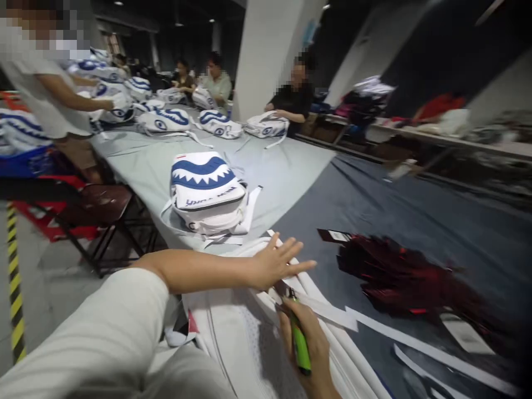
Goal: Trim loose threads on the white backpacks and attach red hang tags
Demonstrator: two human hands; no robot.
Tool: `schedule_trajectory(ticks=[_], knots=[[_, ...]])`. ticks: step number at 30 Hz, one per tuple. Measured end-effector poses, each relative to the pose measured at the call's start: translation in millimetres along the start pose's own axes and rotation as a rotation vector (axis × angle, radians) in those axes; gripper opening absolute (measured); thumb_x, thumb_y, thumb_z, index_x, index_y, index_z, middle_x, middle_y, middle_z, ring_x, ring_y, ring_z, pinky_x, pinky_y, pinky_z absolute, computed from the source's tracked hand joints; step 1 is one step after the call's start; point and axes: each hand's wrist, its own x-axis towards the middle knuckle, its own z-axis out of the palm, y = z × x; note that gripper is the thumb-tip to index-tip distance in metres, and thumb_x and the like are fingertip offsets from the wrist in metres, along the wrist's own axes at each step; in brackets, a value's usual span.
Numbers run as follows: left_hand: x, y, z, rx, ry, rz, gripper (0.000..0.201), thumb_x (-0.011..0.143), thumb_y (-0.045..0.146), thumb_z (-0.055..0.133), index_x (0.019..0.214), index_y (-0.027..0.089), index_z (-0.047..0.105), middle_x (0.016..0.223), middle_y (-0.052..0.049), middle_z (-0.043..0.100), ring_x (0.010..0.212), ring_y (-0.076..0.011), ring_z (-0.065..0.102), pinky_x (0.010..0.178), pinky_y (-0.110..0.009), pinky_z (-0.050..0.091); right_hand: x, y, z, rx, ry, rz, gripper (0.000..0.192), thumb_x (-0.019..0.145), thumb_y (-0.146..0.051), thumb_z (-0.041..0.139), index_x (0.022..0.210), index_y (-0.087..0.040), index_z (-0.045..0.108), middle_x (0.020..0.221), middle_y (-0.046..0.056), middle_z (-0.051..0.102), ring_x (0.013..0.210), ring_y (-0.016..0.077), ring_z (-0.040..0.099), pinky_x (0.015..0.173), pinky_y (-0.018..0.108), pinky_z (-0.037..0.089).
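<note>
Left hand (276, 263) spread flat on white backpack (249, 332) at near table (291, 172) edge, right hand (310, 346) closed around green lighter (299, 341) above it, shark-print backpack (208, 194) beyond, red tags (399, 277) right.

- Lighter (300, 343): bright green, slim, gripped in right hand (310, 349), tip pointing up toward strap.
- Bag (245, 338): white, lying flat at table edge, straps fanned out; left hand (276, 263) flat on it.
</note>
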Motion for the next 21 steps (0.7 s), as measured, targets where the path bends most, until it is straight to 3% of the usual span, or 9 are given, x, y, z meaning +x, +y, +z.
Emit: schedule_trajectory(ticks=[3, 6, 10, 13, 17, 21], knots=[[2.4, 7.3, 3.1, 0.046, -0.014, -0.015, 0.105, 0.075, 0.037, 0.076, 0.16, 0.017, 0.017, 0.157, -0.026, 0.03, 0.141, -0.0388, 0.037, 0.111, -0.056, 0.03, 1.3, 1.3, -1.4, 0.028, -0.029, -0.006, 0.03, 0.093, -0.015, 0.058, 0.123, -0.022, 0.057, 0.104, 0.009, 0.068, 0.093, 0.0241, 0.069, 0.083, 0.039, 0.056], [4.5, 4.2, 7.6, 0.02, 0.046, 0.009, 0.087, 0.081, 0.034, 0.068, 0.157, 0.015, 0.028, 0.145, -0.025, 0.046, 0.126, -0.0378, 0.05, 0.105, -0.055, 0.035, 3.1, -3.7, -5.9, 0.024, -0.05, -0.029, 0.03, 0.094, -0.018, 0.058, 0.124, -0.021, 0.057, 0.103, 0.009, 0.069, 0.093, 0.024, 0.069, 0.082, 0.037, 0.056], [2.6, 1.9, 9.1, -0.084, 0.082, 0.026, 0.067, 0.089, 0.023, 0.054, 0.153, 0.014, 0.035, 0.144, -0.027, 0.047, 0.128, -0.0379, 0.05, 0.105, -0.057, 0.034, 8.0, -8.5, -16.4, 0.017, -0.1, -0.013, 0.033, 0.095, -0.027, 0.056, 0.128, -0.02, 0.057, 0.103, 0.01, 0.071, 0.091, 0.0233, 0.07, 0.081, 0.036, 0.058], [3.5, 2.2, 4.7, -0.191, 0.003, -0.028, 0.084, 0.085, 0.034, 0.067, 0.156, 0.014, 0.028, 0.154, -0.026, 0.036, 0.141, -0.0381, 0.039, 0.113, -0.056, 0.027, 16.2, 1.0, -23.5, -0.035, -0.03, 0.12, 0.036, 0.096, -0.031, 0.055, 0.13, -0.02, 0.059, 0.105, 0.009, 0.073, 0.09, 0.0228, 0.072, 0.08, 0.034, 0.058], [8.7, 2.0, -6.6, -0.178, -0.137, -0.27, 0.113, 0.073, 0.048, 0.081, 0.159, 0.014, 0.018, 0.165, -0.024, 0.013, 0.151, -0.043, 0.017, 0.12, -0.056, 0.015, 23.7, 31.6, -32.5, -0.11, 0.142, 0.341, 0.038, 0.097, -0.032, 0.056, 0.133, -0.02, 0.058, 0.112, 0.009, 0.073, 0.1, 0.0231, 0.07, 0.091, 0.036, 0.055], [10.1, 7.0, -18.4, -0.137, -0.193, -0.297, 0.103, 0.078, 0.051, 0.077, 0.158, 0.013, 0.023, 0.161, -0.023, 0.025, 0.143, -0.0411, 0.031, 0.114, -0.051, 0.027, 30.3, 35.8, -29.4, -0.254, 0.051, 0.351, 0.036, 0.097, -0.034, 0.057, 0.131, -0.022, 0.058, 0.111, 0.009, 0.071, 0.101, 0.0249, 0.067, 0.092, 0.039, 0.051]])
